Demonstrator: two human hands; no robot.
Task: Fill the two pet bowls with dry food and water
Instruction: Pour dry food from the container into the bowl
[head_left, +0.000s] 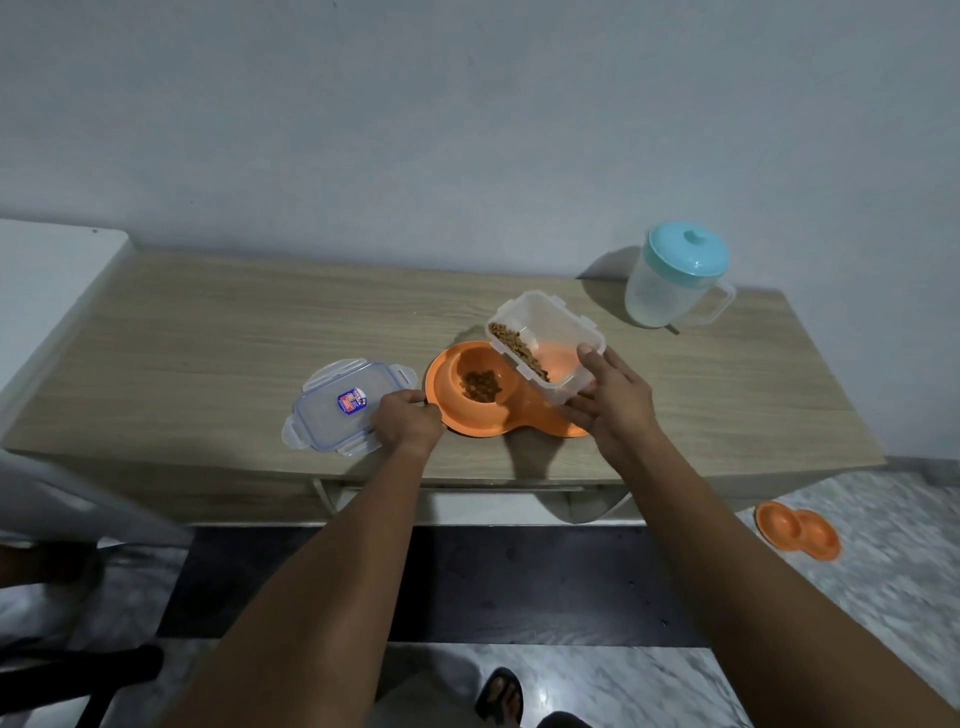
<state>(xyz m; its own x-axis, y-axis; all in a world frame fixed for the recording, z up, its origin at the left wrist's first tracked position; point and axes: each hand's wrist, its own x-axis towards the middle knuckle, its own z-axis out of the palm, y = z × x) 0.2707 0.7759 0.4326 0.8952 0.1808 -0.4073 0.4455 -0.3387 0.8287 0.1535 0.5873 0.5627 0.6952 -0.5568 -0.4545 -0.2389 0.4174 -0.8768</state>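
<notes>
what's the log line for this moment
pouring kibble | right hand tilts container | left hand holds double bowl | jug lidded

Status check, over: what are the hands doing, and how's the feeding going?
Left hand grips rim of orange double bowl. Right hand tilts clear food container; kibble in left well. Teal-lidded jug back right, nothing blocking.

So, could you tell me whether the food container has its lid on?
No, the lid lies on the table left of the orange bowl.
</notes>
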